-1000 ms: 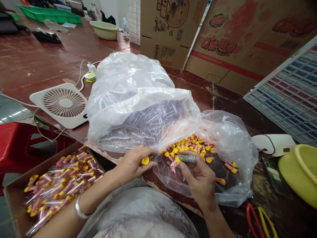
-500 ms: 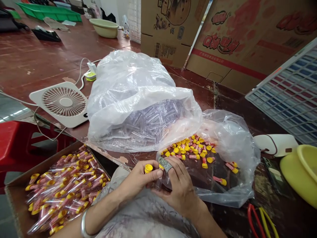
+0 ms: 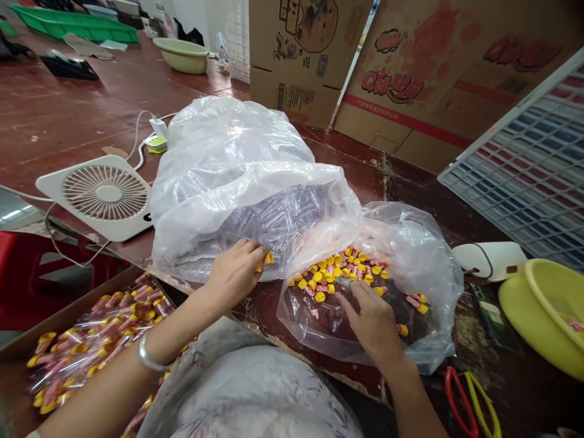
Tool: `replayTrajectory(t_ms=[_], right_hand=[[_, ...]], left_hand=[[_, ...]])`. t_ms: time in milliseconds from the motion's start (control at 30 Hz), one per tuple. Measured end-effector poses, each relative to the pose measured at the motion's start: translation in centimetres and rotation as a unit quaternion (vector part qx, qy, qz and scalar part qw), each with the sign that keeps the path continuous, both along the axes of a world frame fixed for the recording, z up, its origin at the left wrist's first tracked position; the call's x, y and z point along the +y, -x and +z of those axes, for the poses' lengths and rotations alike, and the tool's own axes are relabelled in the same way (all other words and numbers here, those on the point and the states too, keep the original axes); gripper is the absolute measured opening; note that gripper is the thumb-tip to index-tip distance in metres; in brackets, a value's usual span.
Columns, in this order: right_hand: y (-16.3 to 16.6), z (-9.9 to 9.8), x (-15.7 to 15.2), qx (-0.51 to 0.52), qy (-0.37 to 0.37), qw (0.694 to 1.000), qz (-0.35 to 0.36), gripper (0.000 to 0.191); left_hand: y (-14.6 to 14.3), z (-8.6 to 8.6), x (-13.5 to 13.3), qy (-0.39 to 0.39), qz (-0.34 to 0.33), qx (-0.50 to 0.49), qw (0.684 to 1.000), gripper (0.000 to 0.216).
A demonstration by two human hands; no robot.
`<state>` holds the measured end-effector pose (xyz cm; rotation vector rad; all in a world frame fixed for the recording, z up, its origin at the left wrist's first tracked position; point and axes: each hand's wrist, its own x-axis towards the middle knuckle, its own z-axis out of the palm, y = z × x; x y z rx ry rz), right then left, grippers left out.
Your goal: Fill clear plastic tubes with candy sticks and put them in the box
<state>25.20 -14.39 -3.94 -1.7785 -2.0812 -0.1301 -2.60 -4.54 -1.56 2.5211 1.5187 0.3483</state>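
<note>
My left hand (image 3: 239, 267) is at the front of the open mouth of a white plastic bag (image 3: 232, 137), which holds many clear plastic tubes (image 3: 278, 216). Its fingers are closed around yellow-capped tubes (image 3: 269, 258), mostly hidden by the hand. My right hand (image 3: 371, 313) reaches over a smaller clear bag (image 3: 406, 237), thumb and fingers apart. Beneath its fingertips lie small yellow-capped pieces with red-and-white wrapping (image 3: 326, 277). Grey tape wraps one of its fingers. A cardboard box (image 3: 18, 340) at lower left holds many filled, yellow-capped tubes (image 3: 86, 350).
A white fan (image 3: 107, 194) stands left of the large bag. On the right are a white device (image 3: 493, 258), a yellow basin (image 3: 533, 316), red-and-yellow-handled scissors (image 3: 460, 401) and a white plastic crate (image 3: 515, 152). Cardboard cartons (image 3: 401, 79) stand behind.
My hands were together above my lap and have parted. The left moved forward to the large bag's mouth with yellow caps in it; the right moved right over the small bag and opened.
</note>
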Motion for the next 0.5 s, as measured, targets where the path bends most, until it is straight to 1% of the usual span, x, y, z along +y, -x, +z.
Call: replayTrajectory(t_ms=[67, 133, 167, 267, 333, 400, 433, 467, 500], right_hand=[[-0.1, -0.8, 0.2, -0.035, 0.051, 0.998, 0.032, 0.017], [0.8, -1.4, 0.3, -0.059, 0.08, 0.993, 0.057, 0.01], [1.2, -1.7, 0.3, -0.07, 0.087, 0.992, 0.06, 0.007], [2.0, -2.5, 0.5, -0.07, 0.084, 0.993, 0.043, 0.011], [1.8, -2.9, 0.7, -0.054, 0.074, 0.995, 0.035, 0.011], [1.5, -3.0, 0.6, -0.044, 0.068, 0.996, 0.029, 0.01], [1.3, -2.8, 0.5, -0.044, 0.067, 0.996, 0.025, 0.008], [1.0, -2.4, 0.2, -0.044, 0.063, 0.997, 0.018, 0.006], [0.6, -1.8, -0.2, -0.041, 0.05, 0.998, 0.01, 0.004]], left_hand=[[-1.0, -0.6, 0.9, -0.012, -0.026, 0.094, 0.995, 0.027], [-2.1, -1.2, 1.3, -0.019, -0.032, 0.137, 0.99, 0.03], [-2.5, -1.4, 1.3, -0.023, -0.03, 0.144, 0.989, 0.031], [-2.3, -1.7, 1.4, -0.022, -0.015, 0.119, 0.993, 0.028], [-1.2, -1.5, 1.4, -0.017, 0.002, 0.048, 0.999, 0.022], [0.2, -0.9, 1.1, 0.002, 0.018, -0.078, 0.997, 0.02], [0.9, -0.6, 0.7, 0.026, 0.03, -0.152, 0.988, 0.02], [1.5, -0.3, 0.2, 0.063, 0.05, -0.223, 0.972, 0.023], [2.2, -0.1, -0.4, 0.111, 0.076, -0.29, 0.947, 0.026]])
